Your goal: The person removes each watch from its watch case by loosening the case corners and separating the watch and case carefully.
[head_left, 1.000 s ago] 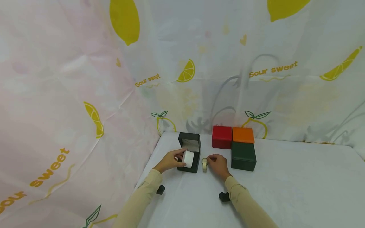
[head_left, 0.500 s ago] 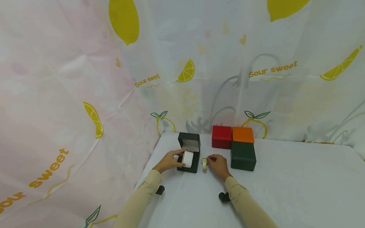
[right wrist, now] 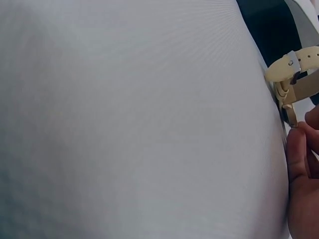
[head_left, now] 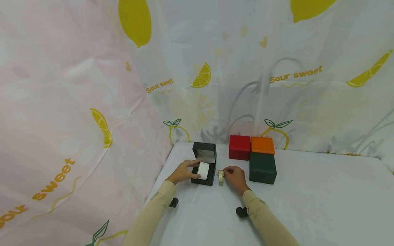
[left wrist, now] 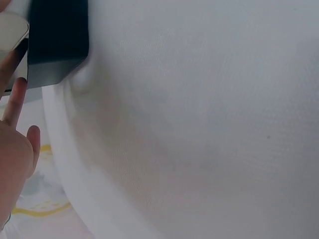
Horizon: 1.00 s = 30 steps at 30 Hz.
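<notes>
A dark box (head_left: 204,147) stands with its lid up, a white watch cushion (head_left: 203,170) inside it. My left hand (head_left: 182,171) grips the cushion between thumb and fingers; the left wrist view has its fingertips at the edge of the cushion (left wrist: 12,32). Just right of the box is a watch (head_left: 221,177) with a cream strap, buckled into a loop. My right hand (head_left: 236,177) pinches the side of the watch case between thumb and forefinger. In the right wrist view the looped watch strap (right wrist: 284,69) shows beside the fingertips, partly cut off by the frame.
Behind the right hand stand a red box (head_left: 239,147), an orange box (head_left: 262,145) and a dark green box (head_left: 262,168), all with lids down. A white cloth covers the table (head_left: 323,198). A lemon-print curtain (head_left: 234,51) closes off the back and left.
My left hand and the white cushion have shifted very slightly within the box. The right hand and the watch hold their place.
</notes>
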Motion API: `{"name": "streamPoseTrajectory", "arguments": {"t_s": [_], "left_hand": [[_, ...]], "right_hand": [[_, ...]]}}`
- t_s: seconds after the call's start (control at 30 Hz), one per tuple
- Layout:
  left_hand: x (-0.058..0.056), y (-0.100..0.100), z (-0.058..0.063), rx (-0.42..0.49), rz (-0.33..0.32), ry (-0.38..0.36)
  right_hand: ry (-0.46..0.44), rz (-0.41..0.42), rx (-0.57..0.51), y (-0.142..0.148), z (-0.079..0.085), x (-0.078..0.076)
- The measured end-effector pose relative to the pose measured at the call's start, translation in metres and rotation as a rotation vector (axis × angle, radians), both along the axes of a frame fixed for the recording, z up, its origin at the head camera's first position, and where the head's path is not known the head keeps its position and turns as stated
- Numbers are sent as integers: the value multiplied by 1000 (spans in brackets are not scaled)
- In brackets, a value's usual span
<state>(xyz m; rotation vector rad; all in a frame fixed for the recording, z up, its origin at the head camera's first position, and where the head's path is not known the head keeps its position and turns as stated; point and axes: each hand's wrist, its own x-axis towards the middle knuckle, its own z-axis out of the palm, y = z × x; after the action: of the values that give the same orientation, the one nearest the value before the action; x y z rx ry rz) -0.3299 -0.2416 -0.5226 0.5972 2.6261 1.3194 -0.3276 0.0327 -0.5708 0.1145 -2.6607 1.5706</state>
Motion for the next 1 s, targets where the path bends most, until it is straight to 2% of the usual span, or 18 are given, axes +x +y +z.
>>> {"name": "streamPoseTrajectory", "arguments": {"t_s": [0.2,0.23,0.33,0.43,0.47,0.63,0.83,1.0], "left_hand": [[-1,0,-3,34,29,-31],[2,2,1,40,29,-30],[2,2,3,22,43,-28],[0,2,5,-34,39,-20],[-3,0,2,-58,38,-16],[-9,0,12,-197,-14,36],[-11,11,26,-428,-143,176],[-10,18,32,-498,-201,224]], "right_hand": [[2,-1,5,-1,-1,-1],[3,-2,2,-1,0,-1],[9,0,1,-1,2,0],[13,-2,3,-2,3,1],[11,-3,5,-1,3,1],[8,-1,13,-2,3,1],[13,2,17,-1,4,0],[12,3,27,-1,1,-1]]}}
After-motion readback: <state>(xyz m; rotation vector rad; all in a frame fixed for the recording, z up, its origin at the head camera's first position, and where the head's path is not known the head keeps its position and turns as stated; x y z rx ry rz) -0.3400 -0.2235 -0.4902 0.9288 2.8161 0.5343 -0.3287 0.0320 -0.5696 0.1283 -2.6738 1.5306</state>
